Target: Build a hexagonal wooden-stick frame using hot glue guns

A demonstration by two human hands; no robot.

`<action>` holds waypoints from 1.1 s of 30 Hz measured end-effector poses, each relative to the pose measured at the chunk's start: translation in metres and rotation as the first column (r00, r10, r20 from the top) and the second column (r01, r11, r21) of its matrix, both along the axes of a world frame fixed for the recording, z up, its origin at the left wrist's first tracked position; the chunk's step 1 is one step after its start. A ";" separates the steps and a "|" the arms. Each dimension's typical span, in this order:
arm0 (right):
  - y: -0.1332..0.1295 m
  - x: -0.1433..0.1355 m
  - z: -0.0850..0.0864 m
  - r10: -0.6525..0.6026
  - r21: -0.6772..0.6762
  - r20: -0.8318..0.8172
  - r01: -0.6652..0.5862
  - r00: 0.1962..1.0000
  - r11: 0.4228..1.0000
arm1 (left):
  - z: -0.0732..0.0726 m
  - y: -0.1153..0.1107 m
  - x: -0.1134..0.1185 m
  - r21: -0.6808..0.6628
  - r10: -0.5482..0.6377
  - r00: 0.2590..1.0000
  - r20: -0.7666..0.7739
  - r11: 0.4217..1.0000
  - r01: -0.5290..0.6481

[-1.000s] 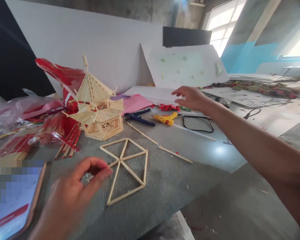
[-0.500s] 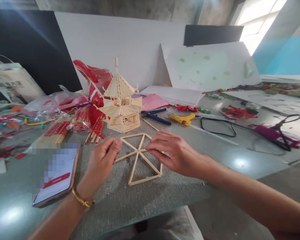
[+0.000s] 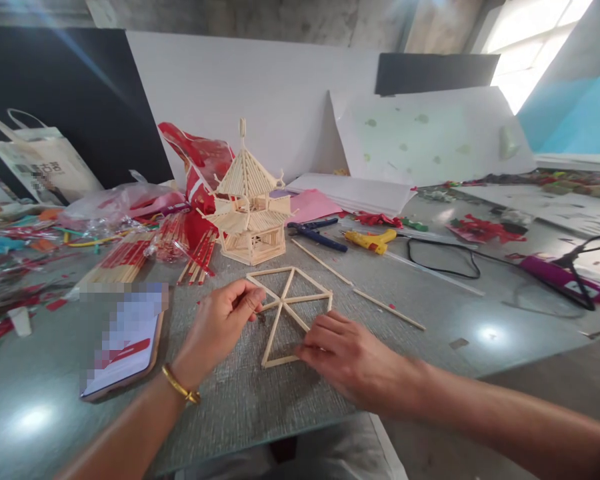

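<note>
A six-sided frame of pale wooden sticks (image 3: 273, 331), with spokes meeting at its centre, lies flat on the table between my hands. At its left corner, my left hand (image 3: 226, 317) is closed, thumb and index finger pinched over a stick end there. My right hand (image 3: 347, 353) has its fingers bent together around the lower right corner, which they hide. Just behind the frame stands a two-tiered pavilion model (image 3: 253, 207) built from similar sticks. Two loose sticks (image 3: 390, 310) lie end to end on the right, beyond my right hand.
Blue-handled pliers (image 3: 320, 235) and a yellow glue gun (image 3: 373, 240) with a black cord lie at the back. On the left are a phone (image 3: 130, 353), wrapped stick bundles (image 3: 123, 260) and plastic bags. A purple item (image 3: 565, 277) lies far right. The table's front edge runs close to me.
My right hand has moved down and toward me, from above the right-hand spokes to the frame's lower right corner. My left hand stays at the left corner. The view has shifted slightly.
</note>
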State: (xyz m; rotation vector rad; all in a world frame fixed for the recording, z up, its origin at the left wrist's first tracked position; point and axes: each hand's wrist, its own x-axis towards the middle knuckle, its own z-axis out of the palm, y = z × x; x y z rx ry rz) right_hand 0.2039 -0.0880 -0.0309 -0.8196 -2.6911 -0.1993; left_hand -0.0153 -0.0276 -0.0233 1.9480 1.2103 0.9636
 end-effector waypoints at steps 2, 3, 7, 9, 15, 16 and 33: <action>-0.001 -0.001 0.000 -0.001 0.044 0.046 -0.001 0.999 0.999 | 0.001 0.000 0.000 0.000 -0.003 1.000 -0.009 1.000 0.003; -0.001 -0.002 -0.001 0.000 0.063 0.059 -0.004 0.998 0.998 | 0.001 -0.001 0.000 0.002 -0.001 1.000 -0.016 1.000 0.001; -0.001 -0.005 -0.006 0.009 0.115 0.074 -0.017 0.997 0.993 | 0.001 -0.001 0.000 0.007 0.012 0.999 -0.048 1.000 -0.012; -0.001 -0.007 -0.007 -0.004 0.126 0.077 -0.006 0.997 0.992 | 0.001 -0.001 0.000 0.007 0.011 0.998 -0.063 1.000 -0.010; -0.003 0.014 0.009 0.013 -0.028 -0.036 -0.014 0.999 1.000 | 0.001 0.001 -0.001 -0.008 0.009 0.999 -0.041 1.000 -0.009; -0.005 0.021 0.013 -0.008 -0.038 -0.100 0.004 0.995 0.999 | 0.001 0.002 -0.002 -0.013 0.013 0.999 -0.034 1.000 -0.013; -0.005 0.015 -0.006 -0.031 0.031 0.052 0.029 0.998 0.999 | -0.001 0.007 -0.007 -0.045 0.031 0.999 0.007 0.998 -0.031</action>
